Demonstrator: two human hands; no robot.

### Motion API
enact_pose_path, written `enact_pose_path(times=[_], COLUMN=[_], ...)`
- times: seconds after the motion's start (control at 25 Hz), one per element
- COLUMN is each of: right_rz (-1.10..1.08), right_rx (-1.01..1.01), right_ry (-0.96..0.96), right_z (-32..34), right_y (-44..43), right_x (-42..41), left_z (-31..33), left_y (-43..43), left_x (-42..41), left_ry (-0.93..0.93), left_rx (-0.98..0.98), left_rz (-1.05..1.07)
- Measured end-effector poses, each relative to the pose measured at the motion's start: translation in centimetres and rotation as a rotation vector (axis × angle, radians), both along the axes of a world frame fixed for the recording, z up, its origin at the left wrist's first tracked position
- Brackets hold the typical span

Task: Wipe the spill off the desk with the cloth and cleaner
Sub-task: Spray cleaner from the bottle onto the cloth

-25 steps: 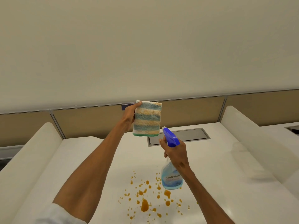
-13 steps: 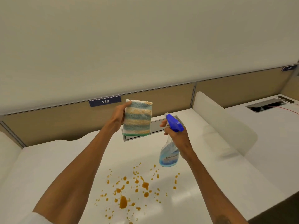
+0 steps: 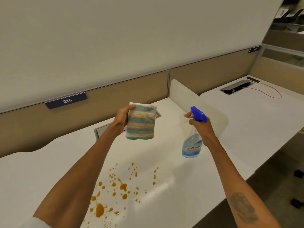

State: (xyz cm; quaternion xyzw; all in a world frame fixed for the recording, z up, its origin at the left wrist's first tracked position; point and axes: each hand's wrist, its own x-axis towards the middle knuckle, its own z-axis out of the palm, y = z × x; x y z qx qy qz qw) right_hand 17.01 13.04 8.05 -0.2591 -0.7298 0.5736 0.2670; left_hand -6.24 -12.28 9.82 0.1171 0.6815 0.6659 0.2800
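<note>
My left hand (image 3: 120, 120) holds a folded striped cloth (image 3: 141, 122) upright in the air, blue and orange bands facing me. To its right, my right hand (image 3: 201, 129) grips a clear spray bottle (image 3: 192, 147) of blue cleaner by the neck, a finger at its blue trigger head (image 3: 198, 114), whose nozzle points left at the cloth. Below both, orange-brown spill drops (image 3: 118, 188) are scattered over the white desk (image 3: 41, 170), with the largest blot near the front edge.
A metal cable hatch (image 3: 98, 129) sits at the desk's back, partly behind the cloth. A tan partition with a "216" label (image 3: 66, 101) runs behind. A white divider (image 3: 189, 96) separates a neighbouring desk with a red cable (image 3: 269, 91). The desk edge drops off at right.
The view has swung left to right, so the desk and spill appear shifted left. The bottle has moved away from the cloth to the right, widening the gap between my hands.
</note>
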Motion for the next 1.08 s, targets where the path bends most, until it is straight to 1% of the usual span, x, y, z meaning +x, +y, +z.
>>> enact_pose_path(times=[0.12, 0.24, 0.44, 0.56, 0.8, 1.08], right_rz=[-0.091, -0.119, -0.162, -0.136, -0.076, -0.028], right_rx=[0.019, 0.042, 0.0, 0.002, 0.086, 0.15], right_ry=[-0.015, -0.042, -0.066, -0.077, -0.1, -0.098], right_z=[-1.1, -2.3, -4.1, -5.0, -5.8, -6.4], right_y=[3.7, 6.5, 10.0, 11.1, 12.7, 14.1], right_x=[1.2, 2.0, 2.6, 2.5, 1.4, 0.7], left_z=[-1.0, -1.6, -2.3, -2.9, -4.0, -4.8], left_y=[2.5, 4.5, 6.9, 7.9, 9.6, 11.0], left_x=[0.7, 1.5, 2.0, 2.0, 2.0, 2.1], left_ry=[-0.032, -0.037, -0.039, -0.041, -0.052, -0.06], left_rx=[-0.005, -0.025, -0.027, -0.039, -0.068, -0.047], left_rz=[-0.04, -0.077, -0.119, -0.119, -0.124, -0.109])
